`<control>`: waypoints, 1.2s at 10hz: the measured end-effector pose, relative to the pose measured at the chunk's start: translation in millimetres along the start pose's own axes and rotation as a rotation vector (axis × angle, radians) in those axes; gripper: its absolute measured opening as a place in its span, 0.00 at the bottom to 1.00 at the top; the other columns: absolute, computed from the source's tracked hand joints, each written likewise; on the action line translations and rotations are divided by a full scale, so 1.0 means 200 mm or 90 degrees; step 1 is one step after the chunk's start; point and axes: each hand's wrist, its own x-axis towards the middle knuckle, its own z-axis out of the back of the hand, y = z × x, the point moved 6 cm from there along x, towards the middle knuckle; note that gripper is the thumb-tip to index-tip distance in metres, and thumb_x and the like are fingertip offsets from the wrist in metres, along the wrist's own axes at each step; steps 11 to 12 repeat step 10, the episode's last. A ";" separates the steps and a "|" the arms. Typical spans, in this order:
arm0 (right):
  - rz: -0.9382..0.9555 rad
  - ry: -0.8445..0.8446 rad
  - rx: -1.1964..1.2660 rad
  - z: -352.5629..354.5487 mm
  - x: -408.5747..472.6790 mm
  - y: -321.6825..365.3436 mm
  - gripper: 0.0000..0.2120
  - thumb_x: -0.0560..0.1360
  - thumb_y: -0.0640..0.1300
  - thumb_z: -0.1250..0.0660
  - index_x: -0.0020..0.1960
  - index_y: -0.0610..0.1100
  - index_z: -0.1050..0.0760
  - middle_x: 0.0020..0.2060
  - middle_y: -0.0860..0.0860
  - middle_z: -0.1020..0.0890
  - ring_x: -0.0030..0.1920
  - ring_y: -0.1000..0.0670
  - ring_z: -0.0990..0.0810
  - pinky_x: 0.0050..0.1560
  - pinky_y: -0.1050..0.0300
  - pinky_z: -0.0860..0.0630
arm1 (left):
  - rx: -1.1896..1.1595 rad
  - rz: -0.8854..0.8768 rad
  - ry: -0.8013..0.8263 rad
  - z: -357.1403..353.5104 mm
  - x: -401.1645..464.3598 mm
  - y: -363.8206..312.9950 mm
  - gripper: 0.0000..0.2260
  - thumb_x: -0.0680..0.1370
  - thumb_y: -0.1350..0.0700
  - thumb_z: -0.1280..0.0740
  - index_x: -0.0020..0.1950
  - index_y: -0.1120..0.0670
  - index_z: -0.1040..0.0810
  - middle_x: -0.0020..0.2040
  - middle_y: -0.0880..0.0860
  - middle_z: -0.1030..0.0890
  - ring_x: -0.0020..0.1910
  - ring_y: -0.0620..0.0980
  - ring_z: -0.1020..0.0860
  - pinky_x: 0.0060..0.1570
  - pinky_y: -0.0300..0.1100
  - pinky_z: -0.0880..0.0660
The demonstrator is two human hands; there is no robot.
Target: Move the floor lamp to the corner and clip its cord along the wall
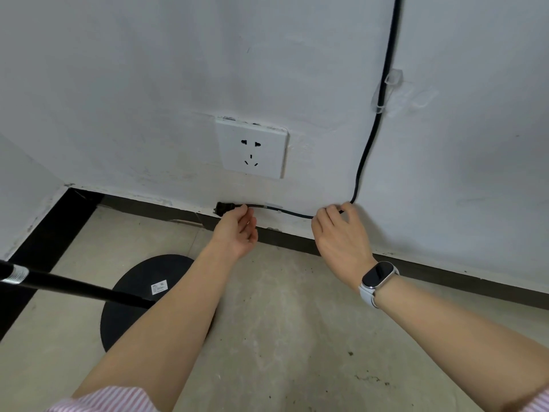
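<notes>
the cord point(370, 138) drops through a clear clip point(386, 90) and runs low along the wall point(148, 69) to its plug point(221, 208). my left hand point(237, 230) and right hand point(341, 233) each pinch it. lamp base point(133, 295) sits by the corner. i judge the next move is pressing this low run into a clip.

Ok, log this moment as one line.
left hand: at plug | right hand: holding cord | wall socket: empty

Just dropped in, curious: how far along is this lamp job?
Mostly done, it seems: the lamp base stands near the corner, and a clear clip holds the cord up the wall. Now the left hand and right hand press the low run flat. The plug isn't yet in the socket.
</notes>
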 end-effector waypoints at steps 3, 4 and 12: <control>-0.007 -0.024 0.024 -0.02 -0.06 -0.05 0.23 0.68 0.34 0.54 0.48 0.42 0.22 0.40 0.49 0.19 0.44 0.47 0.21 0.53 0.52 0.24 | 0.290 -0.219 -0.092 -0.05 -0.04 -0.10 0.06 0.76 0.59 0.35 0.39 0.52 0.26 0.38 0.49 0.23 0.35 0.45 0.27 0.34 0.36 0.33; -0.015 -0.056 0.053 -0.03 -0.07 -0.04 0.28 0.69 0.33 0.60 0.57 0.41 0.26 0.44 0.48 0.19 0.47 0.47 0.22 0.55 0.51 0.25 | 0.407 -0.246 -0.064 -0.08 -0.06 -0.10 0.04 0.75 0.60 0.36 0.41 0.54 0.25 0.39 0.51 0.23 0.37 0.46 0.26 0.37 0.38 0.32; -0.008 -0.176 0.158 0.10 -0.08 -0.10 0.08 0.63 0.36 0.36 0.40 0.43 0.23 0.38 0.48 0.20 0.42 0.45 0.22 0.48 0.54 0.25 | 1.007 -0.817 -0.136 -0.26 -0.47 -0.20 0.08 0.76 0.59 0.37 0.52 0.58 0.22 0.49 0.57 0.19 0.47 0.57 0.22 0.50 0.50 0.30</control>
